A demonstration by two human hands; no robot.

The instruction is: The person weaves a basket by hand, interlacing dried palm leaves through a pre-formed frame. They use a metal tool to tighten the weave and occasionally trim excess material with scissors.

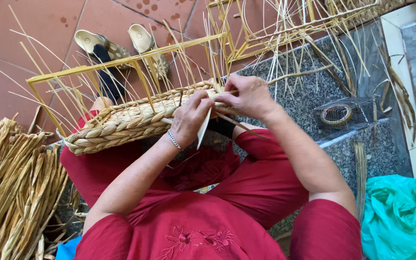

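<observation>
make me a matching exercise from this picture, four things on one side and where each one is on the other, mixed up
Things:
1. half-woven basket
2. sandals
3. roll of tape
4. green plastic bag

Places:
A. bottom right corner, on the stone ledge
B. on the red tile floor, top left
C. across the person's lap, under both hands
D. in a clear box on the ledge, right of the hands

Pairs: 1-C, 2-B, 3-D, 4-A
</observation>
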